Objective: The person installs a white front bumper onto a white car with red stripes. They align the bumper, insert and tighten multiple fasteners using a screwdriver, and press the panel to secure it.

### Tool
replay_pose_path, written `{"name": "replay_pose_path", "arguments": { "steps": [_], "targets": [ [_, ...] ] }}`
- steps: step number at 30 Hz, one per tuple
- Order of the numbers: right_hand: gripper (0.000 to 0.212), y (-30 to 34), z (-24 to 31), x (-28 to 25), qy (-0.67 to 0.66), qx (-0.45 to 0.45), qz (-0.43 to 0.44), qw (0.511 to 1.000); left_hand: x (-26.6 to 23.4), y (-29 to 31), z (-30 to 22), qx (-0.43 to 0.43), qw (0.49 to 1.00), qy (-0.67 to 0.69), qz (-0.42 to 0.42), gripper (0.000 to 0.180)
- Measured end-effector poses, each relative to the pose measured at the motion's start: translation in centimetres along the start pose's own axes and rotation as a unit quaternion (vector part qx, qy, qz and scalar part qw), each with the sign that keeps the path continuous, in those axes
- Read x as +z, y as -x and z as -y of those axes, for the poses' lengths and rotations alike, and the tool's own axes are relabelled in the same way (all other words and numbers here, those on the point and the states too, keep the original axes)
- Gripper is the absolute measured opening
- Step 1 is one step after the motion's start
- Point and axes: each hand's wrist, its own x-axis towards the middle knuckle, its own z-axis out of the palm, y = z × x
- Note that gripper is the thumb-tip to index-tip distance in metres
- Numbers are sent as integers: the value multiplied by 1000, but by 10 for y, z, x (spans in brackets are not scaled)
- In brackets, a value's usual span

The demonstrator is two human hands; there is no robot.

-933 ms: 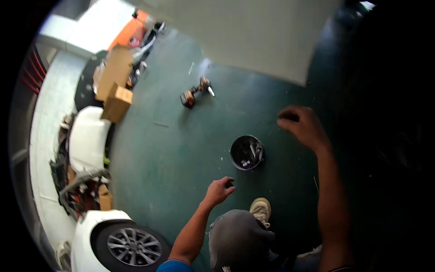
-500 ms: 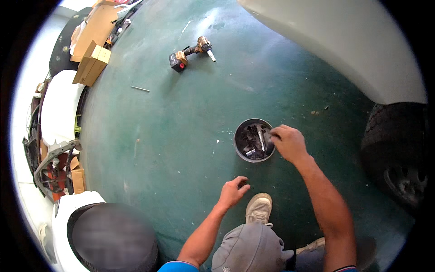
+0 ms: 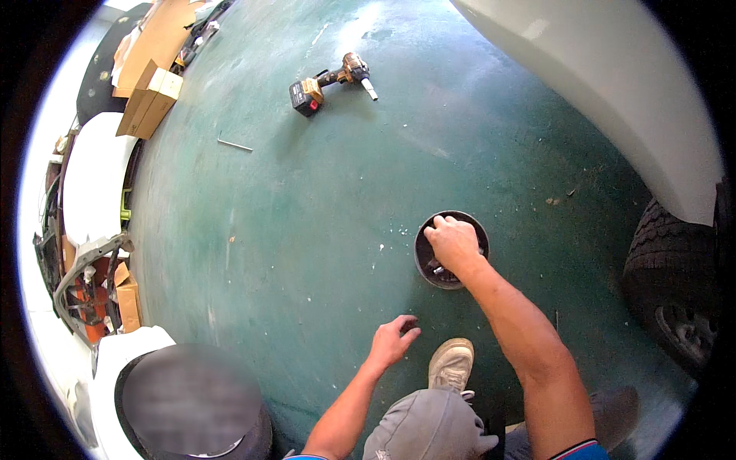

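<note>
My right hand (image 3: pixel 454 244) reaches over a round dark bowl (image 3: pixel 440 285) with a metallic rim, standing on the floor. Its fingers are bent together and point down inside; their tips and anything in them are hidden. Beneath the hand, a small shiny metal piece (image 3: pixel 438 270) shows in the dark bottom; the rest of the contents is covered. Nearer to me, my left hand (image 3: pixel 389 345) hangs above the floor with curled fingers. Something dark lies between its fingers and thumb, too unclear to name.
A cordless impact wrench (image 3: pixel 334 79) lies farther off on the green floor (image 3: pixel 307 207), with a thin metal rod (image 3: pixel 235 144) to its left. A vehicle tyre (image 3: pixel 668 264) stands at right under a pale body panel (image 3: pixel 613 100). Cardboard boxes (image 3: pixel 151 101) and car parts line the left.
My right hand has moved from beside the bowl's right rim to over and into it, covering the long metal piece that showed there. My left hand stays curled near the same place.
</note>
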Motion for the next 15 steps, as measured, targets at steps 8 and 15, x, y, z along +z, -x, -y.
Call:
{"name": "replay_pose_path", "arguments": {
  "steps": [8, 15],
  "targets": [
    [8, 4, 15, 6, -26, 16, -48, 998, -1, -9, 2, -2, 1000, -15, 4, 36],
    [7, 6, 22, 18, -48, 15, -98, 994, -8, -3, -2, 19, 998, 42, -48, 33]
  ]
}}
